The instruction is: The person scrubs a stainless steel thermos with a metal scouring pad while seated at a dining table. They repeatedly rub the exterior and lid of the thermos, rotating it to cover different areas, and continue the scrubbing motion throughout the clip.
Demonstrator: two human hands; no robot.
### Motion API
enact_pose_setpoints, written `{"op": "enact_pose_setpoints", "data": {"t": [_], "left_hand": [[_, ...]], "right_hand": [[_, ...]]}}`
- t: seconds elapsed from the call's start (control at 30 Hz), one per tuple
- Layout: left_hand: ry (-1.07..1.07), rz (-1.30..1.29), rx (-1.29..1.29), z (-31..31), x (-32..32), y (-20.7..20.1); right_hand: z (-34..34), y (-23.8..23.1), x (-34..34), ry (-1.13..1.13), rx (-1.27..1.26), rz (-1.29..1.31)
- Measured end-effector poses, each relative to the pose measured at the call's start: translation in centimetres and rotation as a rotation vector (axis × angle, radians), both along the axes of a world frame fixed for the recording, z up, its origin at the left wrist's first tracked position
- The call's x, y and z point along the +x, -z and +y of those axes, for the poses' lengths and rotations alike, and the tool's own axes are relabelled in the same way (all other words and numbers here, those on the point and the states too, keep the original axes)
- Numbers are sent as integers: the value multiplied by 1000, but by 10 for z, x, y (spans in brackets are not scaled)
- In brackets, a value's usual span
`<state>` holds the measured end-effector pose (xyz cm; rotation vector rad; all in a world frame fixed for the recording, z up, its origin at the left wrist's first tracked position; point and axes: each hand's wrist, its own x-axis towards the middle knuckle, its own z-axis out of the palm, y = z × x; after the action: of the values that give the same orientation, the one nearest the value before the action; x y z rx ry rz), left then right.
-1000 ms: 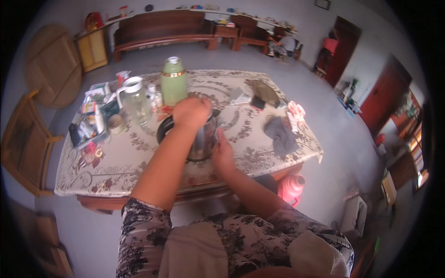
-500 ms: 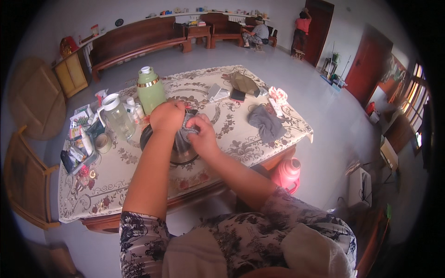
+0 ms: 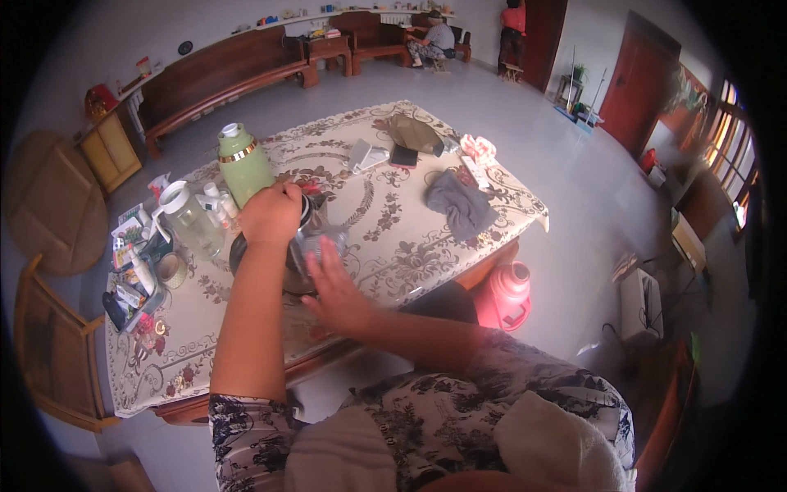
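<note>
A round, shiny metal vessel (image 3: pixel 294 279) stands near the table's front edge, partly hidden behind my arms. My left hand (image 3: pixel 271 215) is closed round a dark handle at its top. On the vessel's right side, my right hand (image 3: pixel 336 291) lies with long, slightly spread fingers, pressing a crumpled grey piece (image 3: pixel 325 239) like a cloth or scourer; motion blurs it. Just beyond my left hand rises a green vacuum flask (image 3: pixel 244 168) with a gold band. A clear jug (image 3: pixel 190 220) with a white lid and handle is to its left.
A tray (image 3: pixel 147 310) of bottles and small items sits at the table's left. Rightward lie a dark grey cloth (image 3: pixel 461 203), a phone (image 3: pixel 403 156) and a brown bag (image 3: pixel 415 134). On the floor stands a pink flask (image 3: pixel 504 295). Two people (image 3: pixel 432 43) are at the back.
My right fingers have gone from pinching the grey piece near the top to lying stretched over it, lower on the side. My left hand keeps its grip. The whole view has shifted slightly.
</note>
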<state>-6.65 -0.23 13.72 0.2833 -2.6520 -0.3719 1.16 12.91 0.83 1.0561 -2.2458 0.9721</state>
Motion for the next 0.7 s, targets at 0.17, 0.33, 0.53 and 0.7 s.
{"op": "enact_pose_setpoints", "data": {"t": [0.17, 0.33, 0.53, 0.7], "left_hand": [[33, -62, -53, 0, 2, -4], [21, -65, 0, 1, 7, -11], [-19, -151, -7, 1, 4, -14], [53, -126, -15, 4, 3, -15]], "right_hand": [[-3, -16, -35, -193, 486, 304], [48, -1, -57, -404, 602, 485], [76, 30, -31, -243, 445, -47], [45, 42, -55, -181, -385, -628]]}}
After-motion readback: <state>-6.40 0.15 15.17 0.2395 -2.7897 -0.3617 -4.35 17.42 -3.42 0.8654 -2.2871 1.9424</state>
